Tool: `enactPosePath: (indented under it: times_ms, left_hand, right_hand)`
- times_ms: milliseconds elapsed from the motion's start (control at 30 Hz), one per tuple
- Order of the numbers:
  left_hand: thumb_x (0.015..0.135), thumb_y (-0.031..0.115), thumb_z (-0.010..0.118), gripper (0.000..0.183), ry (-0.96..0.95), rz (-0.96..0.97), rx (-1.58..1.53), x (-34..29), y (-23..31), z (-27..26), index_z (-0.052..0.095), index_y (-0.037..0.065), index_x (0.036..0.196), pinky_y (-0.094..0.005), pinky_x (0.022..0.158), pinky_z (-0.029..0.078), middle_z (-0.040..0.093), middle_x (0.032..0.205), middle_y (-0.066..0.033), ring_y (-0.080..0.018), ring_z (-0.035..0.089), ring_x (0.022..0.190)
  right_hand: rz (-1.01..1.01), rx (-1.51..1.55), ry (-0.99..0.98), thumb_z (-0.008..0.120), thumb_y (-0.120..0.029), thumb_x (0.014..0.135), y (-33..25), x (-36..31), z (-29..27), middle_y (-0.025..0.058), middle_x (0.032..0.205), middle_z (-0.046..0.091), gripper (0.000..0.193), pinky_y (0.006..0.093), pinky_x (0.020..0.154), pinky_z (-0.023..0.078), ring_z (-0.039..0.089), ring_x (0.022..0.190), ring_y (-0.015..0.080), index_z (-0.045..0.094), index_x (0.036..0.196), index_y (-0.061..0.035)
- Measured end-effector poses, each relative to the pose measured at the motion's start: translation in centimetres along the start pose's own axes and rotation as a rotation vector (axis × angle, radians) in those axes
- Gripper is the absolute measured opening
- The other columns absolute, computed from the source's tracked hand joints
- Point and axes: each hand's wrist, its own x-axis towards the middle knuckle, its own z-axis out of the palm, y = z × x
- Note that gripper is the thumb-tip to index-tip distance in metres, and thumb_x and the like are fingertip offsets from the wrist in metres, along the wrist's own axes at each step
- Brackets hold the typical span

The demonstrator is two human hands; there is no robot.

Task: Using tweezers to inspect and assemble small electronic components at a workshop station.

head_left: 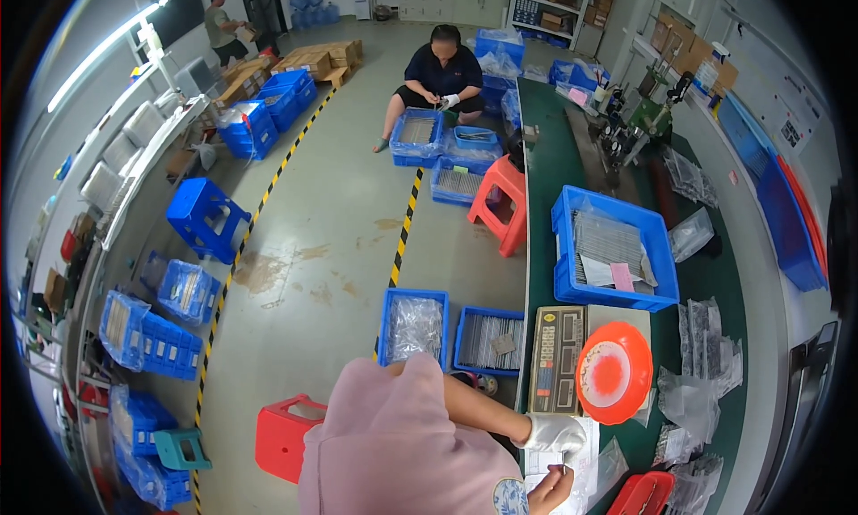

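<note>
My left hand [554,433], in a white glove, is over papers [585,461] at the near end of the green table [572,372]. Its fingers look curled in, and whatever they hold is hidden. Just below it, my bare right hand [551,490] pinches a small, thin, dark piece [563,467] that points up toward the glove; it is too small to name. Beyond the hands stands a counting scale [556,358] with a keypad. On its plate rests an orange bowl [637,372] with a pale bottom.
A blue crate [661,247] of thin metal rods stands farther along the table. Plastic bags [702,345] and a red tray [642,494] lie to the right. Blue bins [489,341], a red stool [286,439] and a seated co-worker [442,72] occupy the floor.
</note>
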Motion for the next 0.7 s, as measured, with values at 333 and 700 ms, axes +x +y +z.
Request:
enactPosePath:
  times_ms: [333,700]
  left_hand:
    - [0.073,0.014,0.050,0.013,-0.271,0.011,-0.128,0.1,-0.5,-0.4,0.054,0.002,0.070,-0.0288,0.055,0.040,0.052,0.062,-0.0084,-0.0197,0.050,0.058]
    - [0.073,0.015,0.053,0.021,-0.291,-0.547,-0.111,-0.3,0.7,-0.8,0.051,0.000,0.087,-0.0297,0.053,0.042,0.052,0.084,-0.0097,-0.0177,0.052,0.059]
  right_hand:
    - [-0.271,-0.310,0.000,0.039,-0.016,0.085,1.0,0.0,-0.7,0.0118,0.057,0.039,0.023,0.0343,0.046,0.031,0.038,0.048,0.0243,0.044,0.069,-0.0011]
    - [-0.067,-0.076,0.119,0.038,-0.020,0.086,0.1,0.0,-1.1,0.0018,0.057,0.035,0.027,0.0235,0.047,0.025,0.028,0.050,0.0130,0.039,0.062,-0.0071]
